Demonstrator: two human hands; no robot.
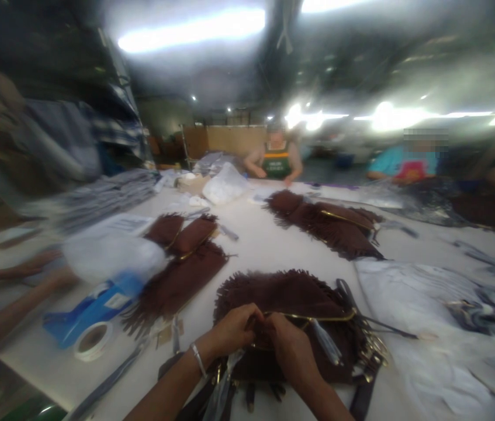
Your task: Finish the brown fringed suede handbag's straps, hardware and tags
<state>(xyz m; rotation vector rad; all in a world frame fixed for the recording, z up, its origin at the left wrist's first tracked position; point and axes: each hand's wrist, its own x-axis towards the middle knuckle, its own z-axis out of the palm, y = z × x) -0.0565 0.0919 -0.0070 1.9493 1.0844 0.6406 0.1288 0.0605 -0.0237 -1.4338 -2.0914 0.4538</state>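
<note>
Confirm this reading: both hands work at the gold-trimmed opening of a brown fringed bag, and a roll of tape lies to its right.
Wrong side. The head view shows the roll of tape to the left of the brown fringed bag, on the white table. The rest holds: left hand and right hand both work at its gold-trimmed opening.

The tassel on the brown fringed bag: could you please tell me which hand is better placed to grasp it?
Probably the right hand: the tassel lies just beside it on the bag, while the left hand is farther off.
</note>
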